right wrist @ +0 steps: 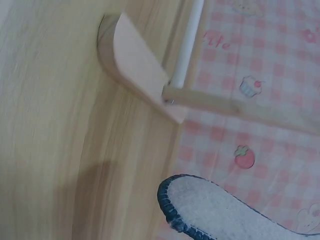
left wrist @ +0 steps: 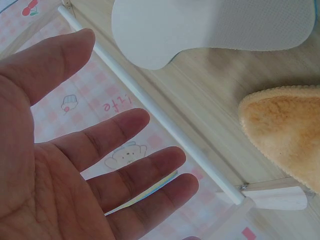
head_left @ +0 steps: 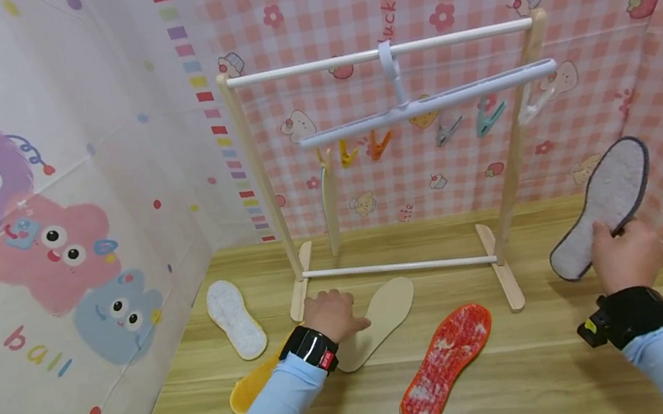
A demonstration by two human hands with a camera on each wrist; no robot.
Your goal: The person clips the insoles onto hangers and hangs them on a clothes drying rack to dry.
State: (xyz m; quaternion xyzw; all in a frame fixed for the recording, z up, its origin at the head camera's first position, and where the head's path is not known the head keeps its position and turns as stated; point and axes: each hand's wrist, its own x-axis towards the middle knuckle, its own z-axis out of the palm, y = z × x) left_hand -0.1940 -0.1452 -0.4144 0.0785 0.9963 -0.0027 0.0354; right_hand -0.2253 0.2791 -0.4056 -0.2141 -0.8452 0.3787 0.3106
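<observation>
Nearest, a red-and-white fleece insole [head_left: 446, 368] lies aslant on the wooden surface [head_left: 541, 383]; the black wristband's [head_left: 310, 351] red label is too small to read. Left hand [head_left: 330, 314] at the beige insole [head_left: 391, 303], grip wide, contact unclear! Right hand [head_left: 628, 257] pinches the dark-edged grey insole [head_left: 618, 177], right of the rack [head_left: 400, 266], long axis slanting up rightward, broader end uppermost. Behind, a pale hanger [head_left: 456, 96]; farther, the gingham backdrop [head_left: 311, 19] reads "luck life".
</observation>
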